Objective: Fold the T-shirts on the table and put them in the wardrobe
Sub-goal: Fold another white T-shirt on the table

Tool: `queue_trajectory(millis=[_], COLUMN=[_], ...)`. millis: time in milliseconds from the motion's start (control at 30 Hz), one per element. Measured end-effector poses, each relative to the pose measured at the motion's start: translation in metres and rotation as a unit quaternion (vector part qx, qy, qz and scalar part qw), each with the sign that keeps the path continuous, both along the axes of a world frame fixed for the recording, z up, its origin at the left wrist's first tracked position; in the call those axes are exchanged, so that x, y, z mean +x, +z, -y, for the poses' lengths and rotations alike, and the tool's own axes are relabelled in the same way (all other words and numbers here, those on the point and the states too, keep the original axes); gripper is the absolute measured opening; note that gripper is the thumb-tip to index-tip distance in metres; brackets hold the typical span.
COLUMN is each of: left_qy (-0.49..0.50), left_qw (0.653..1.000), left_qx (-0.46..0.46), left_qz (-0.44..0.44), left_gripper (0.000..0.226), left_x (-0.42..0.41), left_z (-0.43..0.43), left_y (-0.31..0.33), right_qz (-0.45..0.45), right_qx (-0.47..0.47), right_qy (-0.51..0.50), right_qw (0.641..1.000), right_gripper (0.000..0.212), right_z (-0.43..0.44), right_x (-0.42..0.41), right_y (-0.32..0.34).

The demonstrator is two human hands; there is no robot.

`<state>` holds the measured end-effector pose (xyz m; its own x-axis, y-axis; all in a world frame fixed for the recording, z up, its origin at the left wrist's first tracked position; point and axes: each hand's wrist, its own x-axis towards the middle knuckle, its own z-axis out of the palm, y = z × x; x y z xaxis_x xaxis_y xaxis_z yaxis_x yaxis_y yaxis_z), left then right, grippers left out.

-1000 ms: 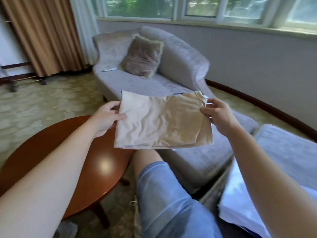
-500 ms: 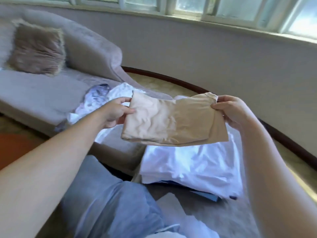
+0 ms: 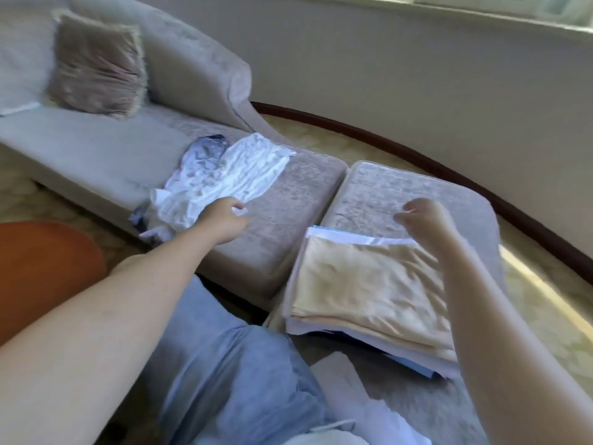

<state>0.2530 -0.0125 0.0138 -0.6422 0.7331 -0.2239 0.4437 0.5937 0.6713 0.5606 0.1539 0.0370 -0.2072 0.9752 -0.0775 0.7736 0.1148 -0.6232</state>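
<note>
A folded beige T-shirt lies on top of a stack of folded white shirts on the grey ottoman. My right hand hovers just above the stack's far edge, fingers loosely curled and holding nothing. A crumpled white T-shirt and a blue-patterned one lie unfolded on the grey chaise. My left hand reaches to the near edge of the white T-shirt. Motion blur hides whether its fingertips pinch the cloth.
A fluffy brown cushion leans on the chaise back. The round wooden table is at the left edge. My leg in blue jeans fills the lower middle. A curved wall with a dark skirting board runs behind the ottoman.
Both hands let go of the beige T-shirt, which now rests on the stack. My left hand moved left to the white T-shirt. The view turned right and down.
</note>
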Motion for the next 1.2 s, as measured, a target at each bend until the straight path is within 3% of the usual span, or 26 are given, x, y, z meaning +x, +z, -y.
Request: queue_trajectory(millis=[67, 233, 533, 633, 900, 1000, 1200], left_qy=[0.029, 0.104, 0.153, 0.156, 0.167, 0.160, 0.155], left_qw=[0.996, 0.981, 0.967, 0.965, 0.963, 0.965, 0.969], left_qx=[-0.011, -0.061, -0.121, -0.141, -0.145, -0.139, -0.141], left_qz=[-0.079, -0.152, -0.166, -0.159, -0.154, -0.152, -0.133], left_gripper=[0.043, 0.018, 0.031, 0.037, 0.039, 0.039, 0.041], left_x=[-0.029, -0.102, -0.214, -0.238, -0.274, -0.277, -0.270], left_z=[0.017, 0.054, 0.080, 0.084, 0.091, 0.087, 0.089], left_y=[0.007, 0.006, -0.039, -0.064, -0.113, -0.114, -0.103], right_qz=[0.017, 0.046, 0.213, 0.269, 0.222, 0.211, 0.080], right_qx=[0.023, 0.025, -0.038, -0.013, 0.049, 0.040, 0.006], right_qy=[0.074, 0.227, 0.411, 0.439, 0.451, 0.408, 0.316], right_qw=[0.997, 0.973, 0.886, 0.857, 0.863, 0.888, 0.945], right_gripper=[0.028, 0.024, 0.025, 0.027, 0.047, 0.031, 0.012], right_z=[0.001, 0.016, 0.028, 0.017, 0.013, 0.011, 0.011], right_x=[-0.064, -0.203, -0.370, -0.409, -0.503, -0.505, -0.474], right_y=[0.006, -0.002, -0.086, -0.114, -0.164, -0.176, -0.161])
